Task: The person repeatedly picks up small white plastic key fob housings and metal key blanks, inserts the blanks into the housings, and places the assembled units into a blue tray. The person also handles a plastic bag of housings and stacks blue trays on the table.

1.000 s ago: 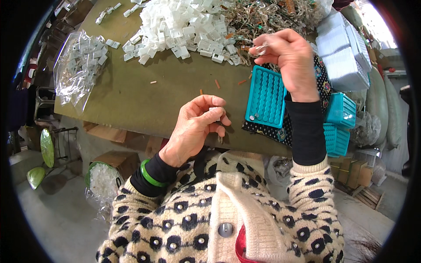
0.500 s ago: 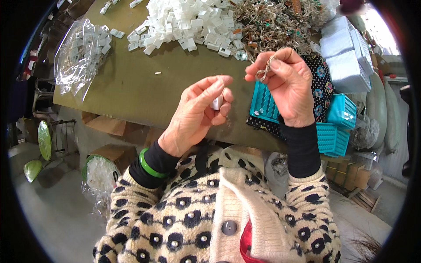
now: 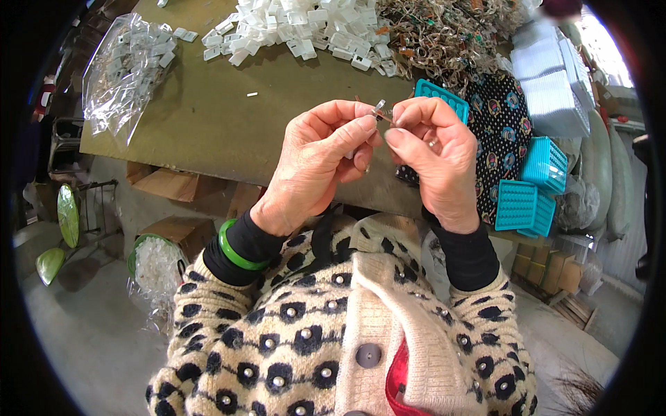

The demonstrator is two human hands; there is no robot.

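"What's at the left of the frame?"
"Two glossy green oval panels (image 3: 68,215), one upright, the other tilted below it."
"And right?"
"Long, pale, bulging sacks (image 3: 618,182) near the right edge. Lower right, brown cardboard boxes (image 3: 548,267) sit side by side, with flat brown wooden slats (image 3: 574,310) just below."
"The bottom corner there?"
"Thin dark bristles (image 3: 581,388), partly cut off by shadow."

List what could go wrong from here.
The small shiny piece sticks out past the fingers of the left hand, so it might slip loose. The tangled strands border the pile of white pieces on the table, so the two could get mixed.
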